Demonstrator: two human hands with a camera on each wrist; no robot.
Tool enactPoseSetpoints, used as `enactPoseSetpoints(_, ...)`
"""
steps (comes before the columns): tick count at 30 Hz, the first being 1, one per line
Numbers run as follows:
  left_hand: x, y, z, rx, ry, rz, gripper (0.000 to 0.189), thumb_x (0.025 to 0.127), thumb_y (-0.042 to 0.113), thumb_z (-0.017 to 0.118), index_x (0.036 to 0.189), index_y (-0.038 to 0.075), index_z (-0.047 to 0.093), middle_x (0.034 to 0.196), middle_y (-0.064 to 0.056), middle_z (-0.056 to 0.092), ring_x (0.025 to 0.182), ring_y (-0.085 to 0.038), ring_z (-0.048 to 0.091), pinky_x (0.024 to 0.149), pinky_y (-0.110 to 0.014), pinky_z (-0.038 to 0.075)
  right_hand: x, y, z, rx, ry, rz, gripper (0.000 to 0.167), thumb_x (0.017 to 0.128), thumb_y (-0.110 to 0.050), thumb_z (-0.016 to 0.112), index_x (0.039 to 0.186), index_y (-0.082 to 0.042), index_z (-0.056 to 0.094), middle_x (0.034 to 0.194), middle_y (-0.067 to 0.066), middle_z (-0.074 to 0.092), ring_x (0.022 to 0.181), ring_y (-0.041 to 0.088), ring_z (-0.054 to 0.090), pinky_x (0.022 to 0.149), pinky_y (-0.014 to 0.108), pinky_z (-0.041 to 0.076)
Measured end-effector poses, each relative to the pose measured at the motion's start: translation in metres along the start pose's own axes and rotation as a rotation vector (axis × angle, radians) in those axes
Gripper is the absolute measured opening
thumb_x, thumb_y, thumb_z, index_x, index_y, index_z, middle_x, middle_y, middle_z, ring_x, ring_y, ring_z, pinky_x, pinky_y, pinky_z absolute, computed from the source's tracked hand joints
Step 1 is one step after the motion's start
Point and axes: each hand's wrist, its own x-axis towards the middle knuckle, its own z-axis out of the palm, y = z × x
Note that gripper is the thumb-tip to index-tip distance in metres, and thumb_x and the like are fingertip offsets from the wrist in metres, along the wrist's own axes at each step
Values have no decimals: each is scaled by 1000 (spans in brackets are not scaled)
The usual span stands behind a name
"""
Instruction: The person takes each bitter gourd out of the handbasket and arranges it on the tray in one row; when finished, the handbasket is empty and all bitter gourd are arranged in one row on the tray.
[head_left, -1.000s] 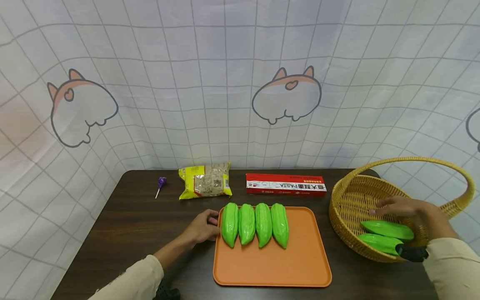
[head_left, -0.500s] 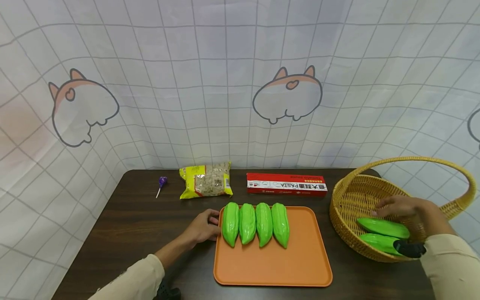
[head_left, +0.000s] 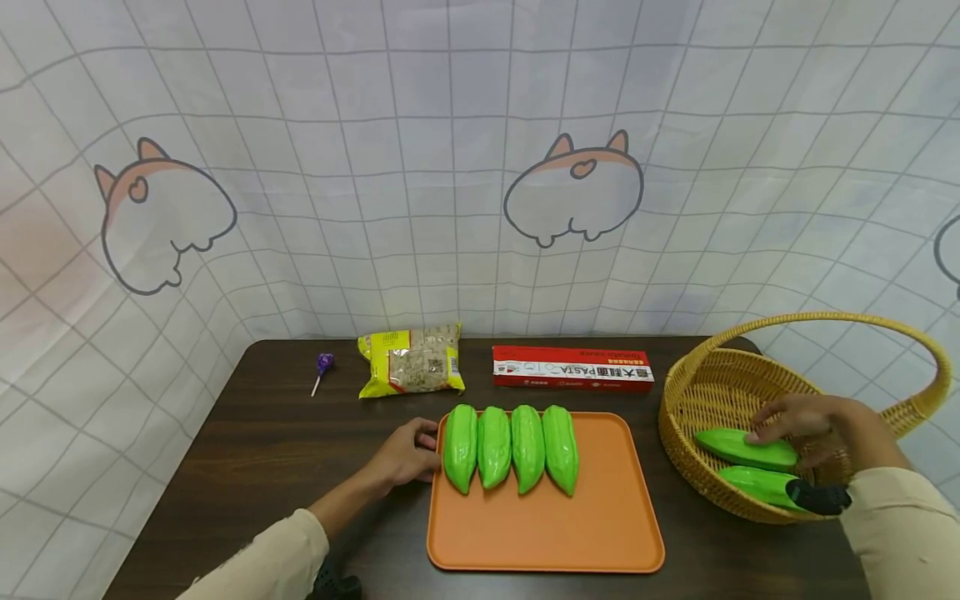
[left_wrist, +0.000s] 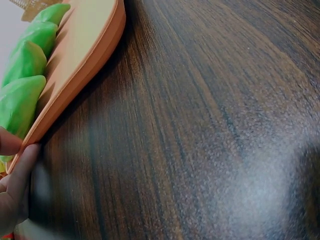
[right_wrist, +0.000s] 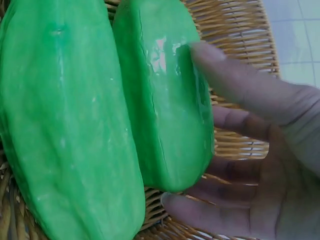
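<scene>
Near the middle of the counter, the left hand pinches the left edge of the orange tray with thumb and finger, probably to steady it. Four green vegetables lie side by side in the tray's back left part, narrow tips toward the front; the tight row likely saves room and limits rolling.

At the counter's right edge stands the basket, its sloping wall open to the right hand. That hand grips the inner vegetable, thumb on top and fingers round its underside, perhaps to support its weight. The other basket vegetable lies just beside it.

The snack packet and red box sit by the back edge, seemingly out of the way.
</scene>
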Motion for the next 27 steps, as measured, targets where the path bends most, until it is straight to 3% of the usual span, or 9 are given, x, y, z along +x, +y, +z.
enactPoseSetpoints(4,0,0,0,9,3,-3,65,79,4,74,139,0,51,113,-19,59,82,-23,67,67,-38,63,2,-2,1,-6,4,-23,87,91,-39,73,148,12,33,141,45,35,127,58,44,87,49,60)
enactPoseSetpoints(7,0,0,0,16,7,-4,65,79,4,75,139,0,51,113,-18,59,82,-23,67,66,-39,63,4,-3,0,-4,16,-93,82,92,-34,73,147,13,33,139,41,41,123,50,52,90,53,58)
enactPoseSetpoints(12,-1,1,0,25,9,0,65,79,4,74,139,0,51,112,-18,60,82,-23,67,66,-40,63,7,-5,-2,57,54,-170,81,93,-27,72,148,14,29,145,44,30,117,39,59,95,55,56)
enactPoseSetpoints(17,-2,1,1,16,3,-2,65,79,3,74,140,0,50,112,-18,59,83,-23,67,66,-40,63,12,-3,-1,102,71,-164,81,93,-27,72,148,15,30,141,38,39,107,24,64,96,51,56)
enactPoseSetpoints(21,-1,0,1,12,6,1,64,79,3,73,139,0,51,112,-18,60,82,-23,67,66,-40,63,15,-3,-2,57,94,-202,75,96,-27,69,146,16,33,138,38,44,110,31,65,96,50,57)
enactPoseSetpoints(27,-2,0,1,11,2,5,64,80,3,74,139,0,51,113,-18,60,82,-23,67,66,-40,63,18,-3,-2,-24,135,-243,71,97,-31,66,144,15,40,149,46,26,125,47,55,97,47,57)
